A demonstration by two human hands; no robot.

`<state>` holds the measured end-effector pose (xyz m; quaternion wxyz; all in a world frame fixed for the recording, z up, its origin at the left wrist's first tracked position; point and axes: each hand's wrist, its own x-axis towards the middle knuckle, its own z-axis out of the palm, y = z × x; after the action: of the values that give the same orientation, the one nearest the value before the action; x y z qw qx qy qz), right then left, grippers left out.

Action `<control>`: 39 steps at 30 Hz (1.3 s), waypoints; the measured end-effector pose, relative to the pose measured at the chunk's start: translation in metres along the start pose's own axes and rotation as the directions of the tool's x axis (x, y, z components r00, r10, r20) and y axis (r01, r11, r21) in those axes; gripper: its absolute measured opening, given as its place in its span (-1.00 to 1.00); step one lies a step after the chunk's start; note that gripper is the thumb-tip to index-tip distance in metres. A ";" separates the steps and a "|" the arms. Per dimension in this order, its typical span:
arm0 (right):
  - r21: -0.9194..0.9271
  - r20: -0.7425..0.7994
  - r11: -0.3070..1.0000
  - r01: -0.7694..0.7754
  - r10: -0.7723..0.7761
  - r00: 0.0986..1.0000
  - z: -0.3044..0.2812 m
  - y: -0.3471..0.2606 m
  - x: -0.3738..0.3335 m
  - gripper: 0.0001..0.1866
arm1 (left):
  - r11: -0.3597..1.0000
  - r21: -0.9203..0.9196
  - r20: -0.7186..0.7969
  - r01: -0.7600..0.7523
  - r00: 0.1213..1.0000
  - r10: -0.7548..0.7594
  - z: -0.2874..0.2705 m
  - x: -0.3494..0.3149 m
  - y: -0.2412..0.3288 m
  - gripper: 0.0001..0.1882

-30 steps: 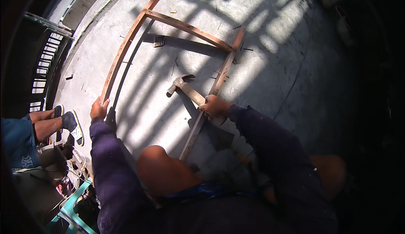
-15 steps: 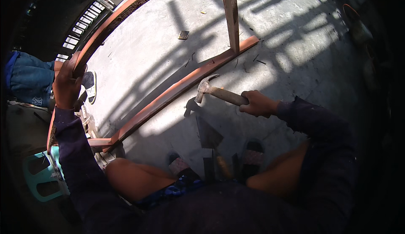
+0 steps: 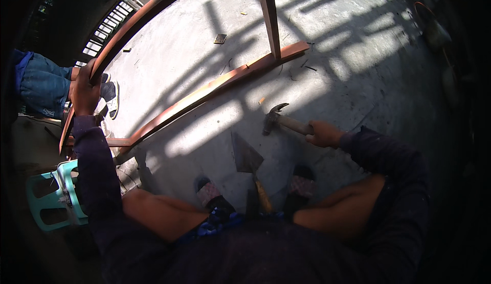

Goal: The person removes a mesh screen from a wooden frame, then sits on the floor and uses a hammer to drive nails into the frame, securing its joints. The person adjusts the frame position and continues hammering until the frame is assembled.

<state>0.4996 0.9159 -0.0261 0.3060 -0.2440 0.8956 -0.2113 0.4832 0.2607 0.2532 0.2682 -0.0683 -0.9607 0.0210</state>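
Note:
My right hand (image 3: 325, 133) is closed round the wooden handle of a claw hammer (image 3: 276, 119). The hammer's head points left, over the concrete floor. At the left, my left hand (image 3: 86, 93) grips the upper rail of a reddish-brown wooden frame (image 3: 128, 30); some of its fingers are hidden. The frame's lower rail (image 3: 204, 90) runs slantwise across the floor ahead of me. A wooden crosspiece (image 3: 268, 18) meets that rail near its right end. Between my feet lies a trowel (image 3: 247, 158) with a wooden handle, its blade pointing away from me.
Another person in blue denim shorts (image 3: 45, 84) is at the far left, a dark shoe (image 3: 110, 100) beside the frame. A turquoise plastic stool (image 3: 66, 189) stands by my left arm. Nails and small scraps, among them a dark square piece (image 3: 220, 39), lie on the floor.
The hammer and my right hand have moved right and slightly down. The frame's lower rail sits a little higher in view, and its upper rail has shifted. My left hand keeps its grip.

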 end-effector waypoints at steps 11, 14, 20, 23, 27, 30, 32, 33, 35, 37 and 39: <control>0.452 0.612 0.703 -0.550 0.204 0.764 -0.007 -0.017 0.031 -0.55 | 0.996 0.084 0.107 0.020 0.994 -0.029 -0.007 0.035 0.059 -0.34; 0.481 0.569 0.718 -0.504 0.182 0.802 0.004 -0.019 0.032 -0.55 | 0.989 0.111 0.109 0.093 0.988 -0.105 -0.005 0.037 0.067 -0.40; 0.444 0.487 0.761 -0.473 0.238 0.840 0.002 -0.024 0.034 -0.60 | 0.966 0.179 0.267 0.185 0.936 -0.228 -0.017 0.036 0.086 -0.48; 0.505 0.447 0.728 -0.465 0.240 0.862 -0.016 -0.051 0.031 -0.62 | 0.983 0.127 0.212 0.134 0.964 -0.159 -0.018 0.037 0.094 -0.50; 0.737 0.318 0.585 -0.340 0.144 0.937 -0.063 -0.119 0.030 -0.57 | 0.970 0.187 0.223 0.156 0.955 -0.197 -0.014 0.044 0.096 -0.54; 0.899 0.206 0.392 -0.195 0.013 0.978 -0.107 -0.172 0.035 -0.66 | 0.962 0.204 0.239 0.182 0.943 -0.229 -0.012 0.051 0.094 -0.58; 0.906 0.153 0.405 -0.125 -0.037 0.988 -0.137 -0.194 0.030 -0.72 | 0.953 0.207 0.229 0.221 0.936 -0.266 -0.012 0.053 0.094 -0.60; 0.882 0.119 0.462 -0.092 -0.028 0.993 -0.150 -0.200 0.027 -0.75 | 0.952 0.215 0.203 0.217 0.944 -0.261 -0.013 0.053 0.093 -0.61; 0.807 0.062 0.590 -0.029 -0.036 0.997 -0.168 -0.201 0.014 -0.80 | 0.958 0.198 0.146 0.206 0.960 -0.237 -0.016 0.052 0.091 -0.61; 0.706 0.078 0.697 -0.125 0.099 0.992 -0.170 -0.189 0.002 -0.76 | 0.964 0.152 0.117 0.219 0.964 -0.237 -0.021 0.050 0.086 -0.61; 0.642 0.101 0.730 -0.234 0.222 0.970 -0.157 -0.171 -0.006 -0.66 | 0.965 0.132 0.038 0.226 0.972 -0.233 -0.029 0.049 0.079 -0.60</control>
<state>0.4545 0.8197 0.1805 0.4028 -0.0130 0.7872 -0.4669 0.4660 0.3456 0.2973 0.2471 0.0612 -0.9656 0.0528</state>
